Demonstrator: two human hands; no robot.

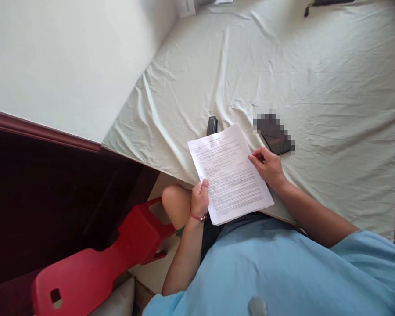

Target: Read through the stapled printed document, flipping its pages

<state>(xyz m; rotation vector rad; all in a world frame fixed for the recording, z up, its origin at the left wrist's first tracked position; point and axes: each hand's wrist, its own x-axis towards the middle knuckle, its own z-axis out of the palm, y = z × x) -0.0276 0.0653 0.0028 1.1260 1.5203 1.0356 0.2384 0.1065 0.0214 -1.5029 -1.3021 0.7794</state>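
Observation:
A stack of printed paper sheets point(230, 175) is held at a tilt over the near edge of the cloth-covered surface. My left hand point(200, 197) is closed on the stack's left edge, thumb on top and the other fingers underneath. On the right edge, my right hand point(266, 166) pinches the paper between thumb and fingers. Just beyond the stack's top edge lies a black stapler point(212, 126), its near end hidden behind the paper. A dark flat item point(274, 134), partly blurred out, rests past my right hand.
A pale, wrinkled cloth point(316, 87) covers the broad surface ahead. To the left stand a white wall point(62, 57) and dark wood panelling point(52, 188). A red plastic chair point(85, 276) is at my lower left. Papers point(186, 8) lie at the far edge.

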